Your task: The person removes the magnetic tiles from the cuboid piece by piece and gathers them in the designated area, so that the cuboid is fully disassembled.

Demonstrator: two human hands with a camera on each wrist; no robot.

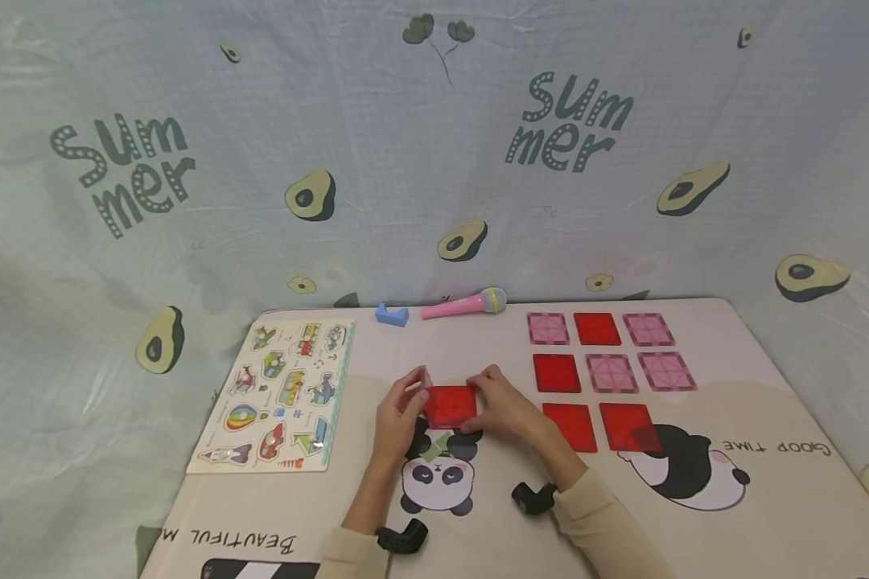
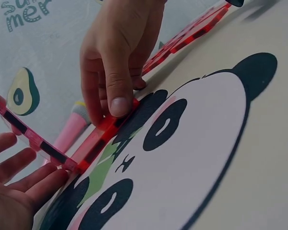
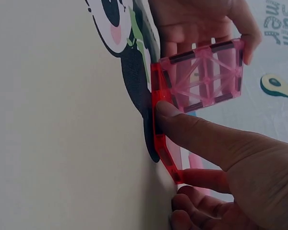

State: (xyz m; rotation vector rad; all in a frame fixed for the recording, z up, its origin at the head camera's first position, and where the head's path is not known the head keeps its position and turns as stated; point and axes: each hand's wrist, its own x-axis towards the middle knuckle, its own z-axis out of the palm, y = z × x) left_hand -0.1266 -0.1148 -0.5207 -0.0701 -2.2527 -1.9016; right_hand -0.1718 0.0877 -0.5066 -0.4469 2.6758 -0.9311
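Near the middle of the printed mat, a red magnetic tile (image 1: 451, 407) lies flat just above a panda print (image 1: 438, 485). My left hand (image 1: 398, 414) holds a pink magnetic tile (image 3: 206, 76) on edge at the red tile's left side. In the right wrist view the pink tile's lower edge meets the red one, and the left fingers lie behind it. My right hand (image 1: 508, 406) grips the red tile by its right side; its thumb (image 3: 182, 120) presses on the near edge. Part of the red tile is hidden by the right hand in the left wrist view.
To the right lie several flat tiles in rows, red (image 1: 557, 373) and pink (image 1: 611, 373). A picture puzzle board (image 1: 261, 394) is at the left. Along the back edge are a pink toy microphone (image 1: 463, 305) and a small blue block (image 1: 392, 315), before a hanging cloth.
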